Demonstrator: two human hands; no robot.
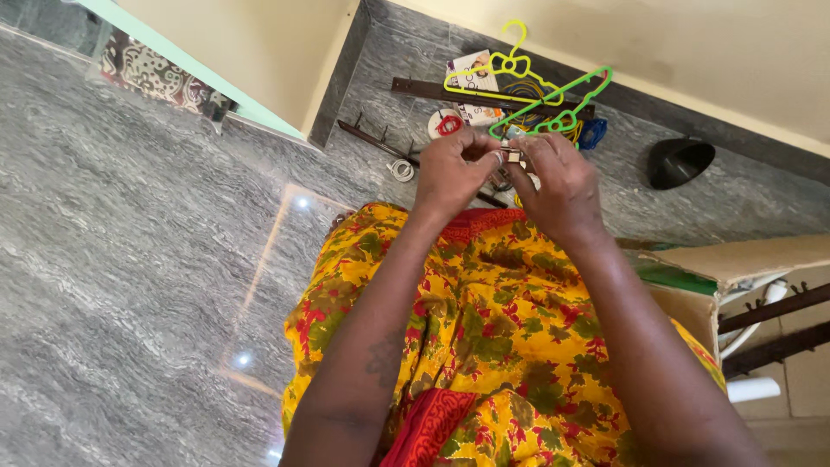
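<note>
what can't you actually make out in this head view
- Small metallic item: pinched between left hand and right hand; fingers cover most of it, so its kind is unclear.
- Cardboard box: cut off by the right edge; contents only partly seen.
- Clutter under the yellow hanger and green hanger: overlapped and too small to identify.
- Patterned cloth: cut off by the wall.
</note>
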